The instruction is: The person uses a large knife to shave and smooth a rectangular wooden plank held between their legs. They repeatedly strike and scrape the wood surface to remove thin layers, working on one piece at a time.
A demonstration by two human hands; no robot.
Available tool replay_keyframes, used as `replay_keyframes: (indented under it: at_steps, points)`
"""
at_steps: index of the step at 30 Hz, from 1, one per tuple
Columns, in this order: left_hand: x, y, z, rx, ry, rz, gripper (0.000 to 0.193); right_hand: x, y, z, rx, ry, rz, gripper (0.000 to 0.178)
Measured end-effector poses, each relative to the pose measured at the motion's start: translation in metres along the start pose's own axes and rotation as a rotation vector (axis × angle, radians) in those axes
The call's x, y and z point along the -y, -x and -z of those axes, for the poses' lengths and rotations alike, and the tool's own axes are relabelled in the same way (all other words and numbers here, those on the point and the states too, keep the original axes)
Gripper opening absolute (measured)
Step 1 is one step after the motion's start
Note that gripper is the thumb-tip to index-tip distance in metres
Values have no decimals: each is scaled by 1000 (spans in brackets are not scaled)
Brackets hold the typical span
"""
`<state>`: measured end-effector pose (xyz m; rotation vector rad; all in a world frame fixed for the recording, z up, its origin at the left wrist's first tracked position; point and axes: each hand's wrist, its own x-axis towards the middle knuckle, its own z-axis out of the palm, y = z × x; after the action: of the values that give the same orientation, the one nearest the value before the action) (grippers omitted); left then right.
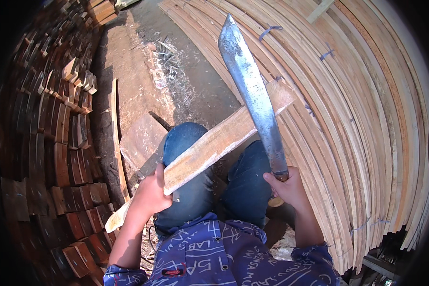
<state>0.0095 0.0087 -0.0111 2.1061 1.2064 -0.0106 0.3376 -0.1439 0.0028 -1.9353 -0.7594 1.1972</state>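
Observation:
My right hand (288, 185) is wrapped round the handle of a machete (255, 90), whose broad steel blade points up and away, tilted a little left. Behind the blade runs a long wooden plank (207, 148) with rough edges, slanting over my knees. My left hand (151, 193) grips the plank's near end. Its far end reaches past the blade toward the right. The blade crosses in front of the plank; whether the two touch I cannot tell. Most of the machete's handle is hidden in my fist.
Bundled long wooden strips (329, 119) fill the right side. On the left rise stacks of cut timber blocks (76, 171). A narrow strip of wood (117, 138) lies on the dirt beside a flat brown slab (143, 140). Wood shavings (169, 66) litter the ground ahead.

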Motion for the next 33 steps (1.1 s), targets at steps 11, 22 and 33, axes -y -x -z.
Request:
replay_keyframes:
  at_steps: [11,22,33]
  points:
    - [-4,-4,-3,71,77,101,67,8,-3,5,-9,-62,36,24]
    - [8,-5,-11,38,115,42,57,20,-11,5,48,-385,104,24]
    - [5,-3,-9,27,95,80,49,20,-9,13,46,-308,167,20]
